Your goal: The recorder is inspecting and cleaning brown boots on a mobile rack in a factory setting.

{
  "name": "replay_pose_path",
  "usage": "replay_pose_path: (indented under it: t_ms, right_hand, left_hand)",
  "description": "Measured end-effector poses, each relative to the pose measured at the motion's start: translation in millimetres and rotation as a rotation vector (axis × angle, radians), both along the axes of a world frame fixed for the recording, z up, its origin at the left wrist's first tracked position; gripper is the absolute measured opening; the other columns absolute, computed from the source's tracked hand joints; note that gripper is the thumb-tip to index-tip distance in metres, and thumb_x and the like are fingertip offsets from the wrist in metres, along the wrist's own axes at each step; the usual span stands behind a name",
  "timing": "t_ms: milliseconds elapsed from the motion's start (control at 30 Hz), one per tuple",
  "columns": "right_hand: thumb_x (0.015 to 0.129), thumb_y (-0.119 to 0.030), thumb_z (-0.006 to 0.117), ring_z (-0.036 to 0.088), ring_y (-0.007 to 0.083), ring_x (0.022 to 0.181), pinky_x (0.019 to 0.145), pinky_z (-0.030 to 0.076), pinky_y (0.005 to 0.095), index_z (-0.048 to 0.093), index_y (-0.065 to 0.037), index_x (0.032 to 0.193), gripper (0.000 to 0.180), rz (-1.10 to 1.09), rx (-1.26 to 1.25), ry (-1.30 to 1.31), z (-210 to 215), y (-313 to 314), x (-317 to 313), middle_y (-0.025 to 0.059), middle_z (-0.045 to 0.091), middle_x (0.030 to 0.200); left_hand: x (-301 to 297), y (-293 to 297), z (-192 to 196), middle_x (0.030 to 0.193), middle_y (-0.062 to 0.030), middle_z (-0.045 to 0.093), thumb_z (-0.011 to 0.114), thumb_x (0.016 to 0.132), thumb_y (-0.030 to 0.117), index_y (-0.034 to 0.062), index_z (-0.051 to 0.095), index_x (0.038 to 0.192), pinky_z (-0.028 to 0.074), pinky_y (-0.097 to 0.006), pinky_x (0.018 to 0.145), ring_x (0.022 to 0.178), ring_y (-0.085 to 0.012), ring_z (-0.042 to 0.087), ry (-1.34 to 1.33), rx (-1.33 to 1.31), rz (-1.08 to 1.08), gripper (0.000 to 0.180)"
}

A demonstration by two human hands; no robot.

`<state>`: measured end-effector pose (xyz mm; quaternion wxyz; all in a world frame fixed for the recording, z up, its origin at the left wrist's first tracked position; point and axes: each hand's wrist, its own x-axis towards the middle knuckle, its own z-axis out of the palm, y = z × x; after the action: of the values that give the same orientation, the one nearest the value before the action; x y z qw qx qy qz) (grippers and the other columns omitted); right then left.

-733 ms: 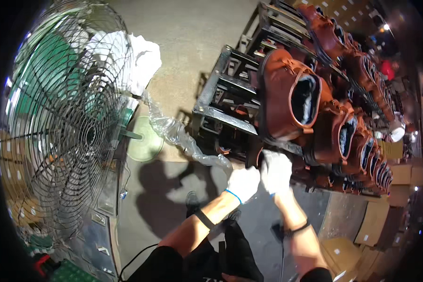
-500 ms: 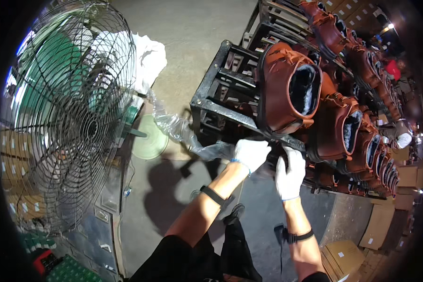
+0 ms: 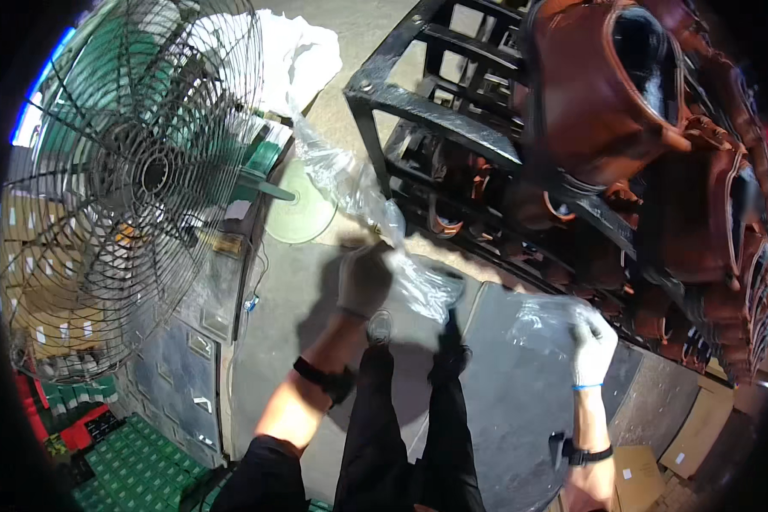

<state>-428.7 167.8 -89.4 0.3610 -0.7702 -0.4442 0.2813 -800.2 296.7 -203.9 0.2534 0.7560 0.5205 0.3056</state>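
My left hand [image 3: 365, 280], in a white glove and in shadow, is closed beside a long strip of clear plastic film [image 3: 384, 213], seemingly gripping its edge; its fingertips are hidden. The strip runs from a white bundle [image 3: 303, 60] at the far left down past this hand. My gloved right hand [image 3: 594, 348], well apart on the right, pinches a crumpled sheet of clear plastic film [image 3: 542, 324]. Whether both films are one piece I cannot tell. Brown leather shoes [image 3: 576, 102] with dark fluffy lining stand on a black metal rack [image 3: 452, 115] beyond my hands.
A large wire-caged fan [image 3: 154, 175] stands at the left, near a pale round disc [image 3: 303, 205] and a grey metal cabinet [image 3: 175, 375]. Green patterned boxes [image 3: 136, 456] lie at the lower left. Flattened cardboard [image 3: 636, 478] is at the lower right.
My hands have come away from the rack's front edge and spread apart, left hand down and leftward, right hand down and rightward with film. The rack and shoes now appear larger in view.
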Motion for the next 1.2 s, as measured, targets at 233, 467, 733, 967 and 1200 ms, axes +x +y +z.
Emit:
replay_pose_path:
  t_ms: [233, 467, 733, 967, 1200]
  right_hand:
    - [0.095, -0.01, 0.073, 0.064, 0.0129, 0.095, 0.086, 0.051, 0.029, 0.077, 0.001, 0.099, 0.012, -0.268, 0.102, 0.617, -93.4, 65.2, -82.4, 0.0035, 0.073, 0.102]
    - [0.084, -0.019, 0.069, 0.068, 0.0354, 0.078, 0.071, 0.052, 0.0504, 0.075, -0.009, 0.085, 0.012, 0.339, 0.156, -0.784, -187.8, 185.2, -172.4, 0.016, 0.068, 0.077]
    - [0.098, -0.031, 0.068, 0.072, 0.0382, 0.088, 0.083, 0.054, 0.0515, 0.076, -0.006, 0.107, 0.027, 0.424, 0.331, -0.759, -152.6, 162.8, -206.0, 0.0195, 0.074, 0.09]
    - [0.097, -0.023, 0.071, 0.068, 0.045, 0.108, 0.1, 0.054, 0.0529, 0.071, -0.006, 0.127, 0.035, 0.388, 0.437, -0.615, -141.9, 155.3, -191.2, 0.0233, 0.072, 0.119]
    - [0.082, 0.0, 0.074, 0.071, 0.0413, 0.093, 0.085, 0.06, 0.046, 0.073, -0.005, 0.11, 0.029, 0.458, 0.265, -0.27, -96.7, 120.6, -142.3, 0.0193, 0.069, 0.108]
  left_hand:
    - [63.8, 62.8, -92.3, 0.089, -0.0126, 0.076, 0.06, 0.1, 0.021, 0.0141, 0.069, 0.122, 0.059, -0.046, 0.071, 0.08, -0.0333, 0.076, 0.276, -0.069, -0.191, 0.025]
    - [57.3, 17.3, -130.7, 0.081, -0.0118, 0.073, 0.06, 0.093, 0.016, 0.0065, 0.07, 0.11, 0.057, -0.045, 0.064, 0.071, -0.0323, 0.074, 0.272, -0.001, -0.259, 0.021]
    - [34.0, 18.7, -117.3, 0.086, -0.0174, 0.076, 0.062, 0.092, 0.014, 0.0054, 0.073, 0.098, 0.06, -0.048, 0.07, 0.079, -0.034, 0.077, 0.38, -0.148, -0.238, 0.016]
    - [35.9, 81.7, -99.5, 0.083, -0.0211, 0.074, 0.066, 0.089, 0.015, 0.0029, 0.067, 0.1, 0.059, -0.048, 0.069, 0.075, -0.0444, 0.072, 0.066, 0.077, -0.07, 0.017]
    - [12.9, 35.2, -92.8, 0.117, -0.0172, 0.073, 0.075, 0.093, 0.014, 0.0024, 0.072, 0.12, 0.057, -0.046, 0.095, 0.111, -0.0352, 0.07, -0.197, -0.191, -0.599, 0.03]
